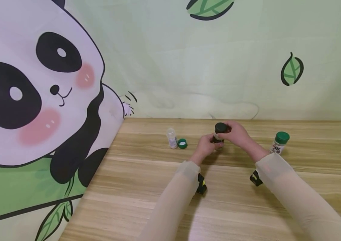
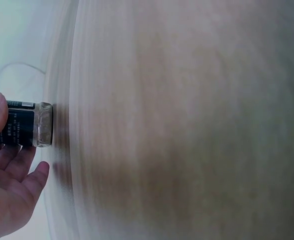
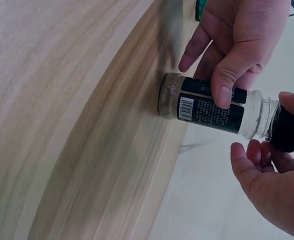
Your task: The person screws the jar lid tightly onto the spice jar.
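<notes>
Near the back of the table, my left hand [image 1: 205, 147] grips the body of a spice jar [image 3: 209, 107] with a black label and pale contents. My right hand [image 1: 237, 134] pinches the jar's black cap [image 3: 286, 131] between thumb and fingers. Clear threads of the neck show below the cap in the right wrist view. The jar stands upright, its base right at the wooden tabletop. In the left wrist view, my left thumb lies across the dark label and the cap is out of frame.
Left of my hands stands an uncapped clear shaker jar [image 1: 172, 139], with a green cap [image 1: 182, 144] lying beside it, pale inside up. A green-capped spice jar [image 1: 280, 142] is at the right, partly behind my right sleeve. A panda-printed cloth [image 1: 170, 67] hangs behind the table.
</notes>
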Action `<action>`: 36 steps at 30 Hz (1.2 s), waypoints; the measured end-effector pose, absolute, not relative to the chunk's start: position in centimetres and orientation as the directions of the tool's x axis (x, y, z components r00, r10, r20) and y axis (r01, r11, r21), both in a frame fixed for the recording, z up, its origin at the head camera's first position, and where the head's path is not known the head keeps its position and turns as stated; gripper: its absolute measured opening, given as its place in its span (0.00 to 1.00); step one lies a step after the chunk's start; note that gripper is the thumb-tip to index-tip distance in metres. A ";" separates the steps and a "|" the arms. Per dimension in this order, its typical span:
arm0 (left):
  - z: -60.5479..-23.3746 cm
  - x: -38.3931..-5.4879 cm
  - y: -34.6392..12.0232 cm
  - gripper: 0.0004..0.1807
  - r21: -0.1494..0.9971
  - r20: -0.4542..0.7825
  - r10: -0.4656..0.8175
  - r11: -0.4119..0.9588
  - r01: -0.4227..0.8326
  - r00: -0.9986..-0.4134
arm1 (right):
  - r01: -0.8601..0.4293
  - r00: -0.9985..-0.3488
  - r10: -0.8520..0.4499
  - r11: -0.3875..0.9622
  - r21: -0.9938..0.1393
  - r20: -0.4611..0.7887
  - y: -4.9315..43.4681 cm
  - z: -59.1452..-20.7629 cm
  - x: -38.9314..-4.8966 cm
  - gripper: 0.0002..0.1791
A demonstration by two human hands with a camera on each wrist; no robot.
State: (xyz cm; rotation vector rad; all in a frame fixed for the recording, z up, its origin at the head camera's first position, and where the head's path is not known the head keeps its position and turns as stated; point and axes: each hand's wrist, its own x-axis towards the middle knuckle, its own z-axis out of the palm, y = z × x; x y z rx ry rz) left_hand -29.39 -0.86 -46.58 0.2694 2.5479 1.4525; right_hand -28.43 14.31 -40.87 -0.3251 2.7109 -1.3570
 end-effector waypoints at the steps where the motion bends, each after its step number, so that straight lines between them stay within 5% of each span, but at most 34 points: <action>1: -46.6 -29.4 -0.8 0.19 0.864 -0.082 0.251 0.500 0.056 -0.965 | -0.150 -0.973 -0.232 0.585 -0.797 0.013 14.3 -40.9 -28.5 0.28; 36: -46.7 -29.5 -0.7 0.20 0.871 -0.061 0.242 0.486 0.067 -0.968 | -0.118 -0.968 -0.247 0.575 -0.810 -0.034 14.8 -42.0 -28.7 0.33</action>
